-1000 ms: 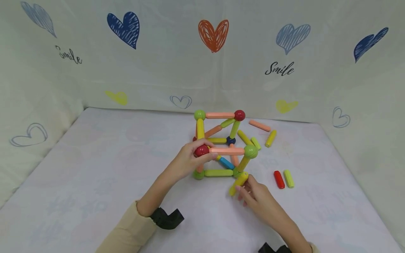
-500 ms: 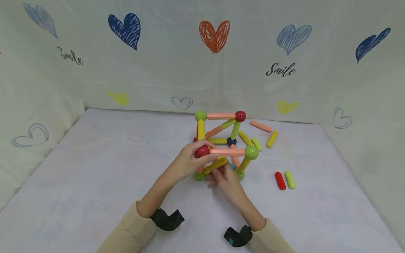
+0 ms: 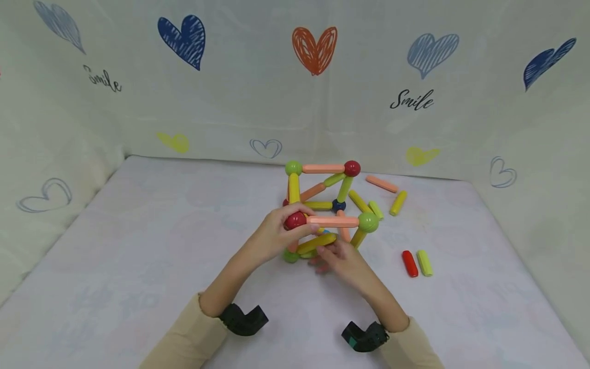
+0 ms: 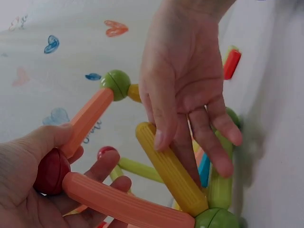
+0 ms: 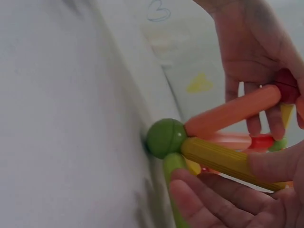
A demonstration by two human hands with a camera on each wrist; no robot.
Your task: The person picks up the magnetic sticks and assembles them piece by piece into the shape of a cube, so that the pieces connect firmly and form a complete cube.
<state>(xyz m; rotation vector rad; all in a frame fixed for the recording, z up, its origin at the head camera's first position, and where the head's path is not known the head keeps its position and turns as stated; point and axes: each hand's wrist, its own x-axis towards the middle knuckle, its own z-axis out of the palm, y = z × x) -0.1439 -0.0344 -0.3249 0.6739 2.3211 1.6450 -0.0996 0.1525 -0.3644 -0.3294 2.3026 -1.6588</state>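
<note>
A frame of magnetic building rods and balls stands mid-table. My left hand (image 3: 269,233) grips the red ball (image 3: 295,220) at its front upper left corner, thumb along the salmon rod (image 3: 334,221). With thumb and fingers, my right hand (image 3: 350,264) pinches a yellow magnetic rod (image 3: 318,243) by one end. In the right wrist view, the rod's other end meets the green ball (image 5: 166,138) at the lower front left corner. The rod slants up from that ball across the frame's front face. My right hand covers the lower front right corner in the head view.
Right of the frame lie a red rod (image 3: 409,264) and a light green rod (image 3: 424,263). Farther back are loose yellow rods (image 3: 398,203), a short green rod (image 3: 375,209) and a salmon rod (image 3: 381,184). A white backdrop (image 3: 230,102) with hearts rises behind the table.
My right hand has carried the yellow rod left from the lower front right corner to the lower left green ball, then shifted slightly right. My left hand has kept its grip on the red ball.
</note>
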